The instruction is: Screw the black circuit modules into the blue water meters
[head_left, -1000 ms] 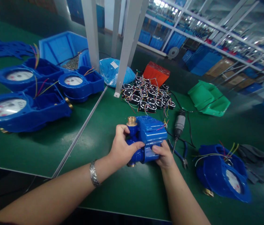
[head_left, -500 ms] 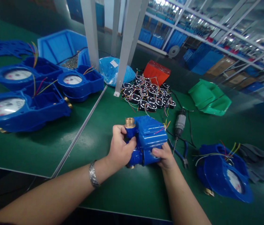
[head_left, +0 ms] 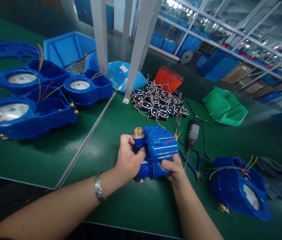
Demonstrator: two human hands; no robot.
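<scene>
Between my hands is a blue water meter [head_left: 161,146], held above the green tabletop with its dial out of sight. My left hand [head_left: 130,160] is closed round the pipe end, beside the brass threaded fitting [head_left: 138,132]. On the other side my right hand [head_left: 176,168] grips the housing, thumb laid along its lower part. Short coloured wires [head_left: 176,136] stick out at the meter's right edge. Just right of it lie an electric screwdriver [head_left: 193,135] and blue-handled cutters [head_left: 198,166]. Another blue meter [head_left: 239,190] with loose wires rests farther right.
Several blue meters [head_left: 13,111] stand at left, by a blue bin [head_left: 63,50] of small metal parts. Behind my hands lie black wired modules [head_left: 159,103], an orange box [head_left: 169,79] and a blue bag [head_left: 121,75]. A grey post [head_left: 139,50], green bin [head_left: 226,106] and dark cloth [head_left: 276,178] are also there.
The whole view has shifted very slightly. Both hands keep their grip, and the held meter is tilted a touch differently; nothing was let go.
</scene>
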